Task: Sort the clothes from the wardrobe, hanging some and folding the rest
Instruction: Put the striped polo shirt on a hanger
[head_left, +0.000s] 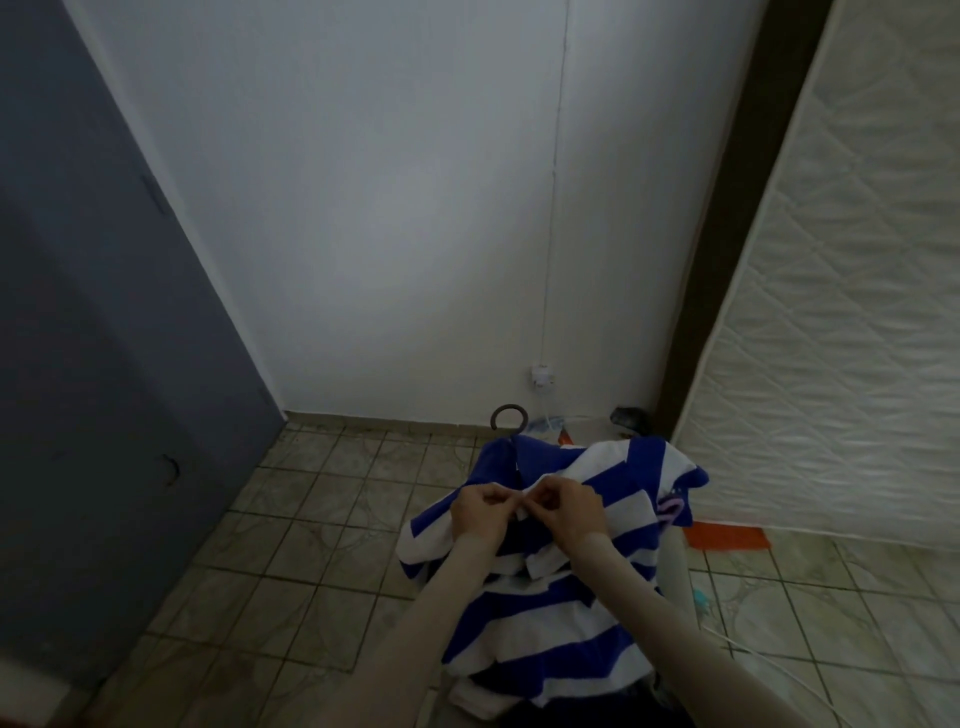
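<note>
While both hands work close together at the placket of a blue-and-white striped polo shirt, the step in hand looks to be buttoning the shirt on its hanger before it goes back on the rail. The left hand and the right hand nearly touch, each pinching a bit of the white front edge just below the collar, fingers curled on the cloth. Only the dark metal hanger hook shows, rising above the shirt's blue collar; the hanger's shoulders are hidden inside the garment, and what carries the weight of the shirt cannot be told. The shirt hangs in front of the person, its body draping down toward the bottom edge of the head view.

The next move probably calls for seating the button through its hole with a firm pinch, then taking the hook to lift the shirt.

Below the shirt lies a floor of beige patterned tiles. Behind the shirt stands a white wall with a small socket just above the hook. Left of the shirt is a grey door; right of it leans a white quilted mattress, with an orange scrap at its foot.
</note>
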